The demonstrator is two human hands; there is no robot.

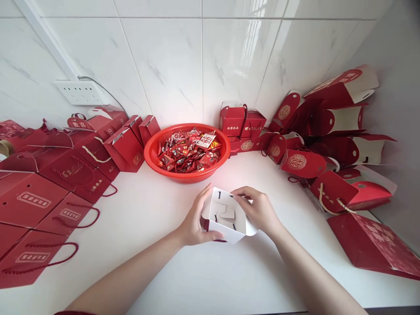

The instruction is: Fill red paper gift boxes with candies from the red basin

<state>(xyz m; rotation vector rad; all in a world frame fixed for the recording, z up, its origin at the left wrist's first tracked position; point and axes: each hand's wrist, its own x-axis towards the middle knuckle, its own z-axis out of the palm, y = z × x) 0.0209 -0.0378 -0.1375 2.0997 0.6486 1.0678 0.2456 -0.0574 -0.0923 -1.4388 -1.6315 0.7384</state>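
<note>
Between my hands is a small gift box (231, 232), its top open and its white inside facing me. Interlocked bottom flaps and several dark cord ends show within it. My left hand (197, 218) is wrapped round the left side, thumb along the near wall. At the far right corner, my right hand (259, 208) pinches the rim, with fingers reaching over the back wall. A white flap sticks out on the right below that hand. Behind the box stands a red plastic basket (187, 176) heaped with wrapped candies (187, 153).
Closed red gift boxes (36, 199) with rope handles are stacked along the left. Open red boxes (344, 122) pile up at the right wall, with a larger one (370, 240) nearer me. Small boxes (243, 124) stand behind the basket's right side. A socket strip (80, 92) is on the tiled wall.
</note>
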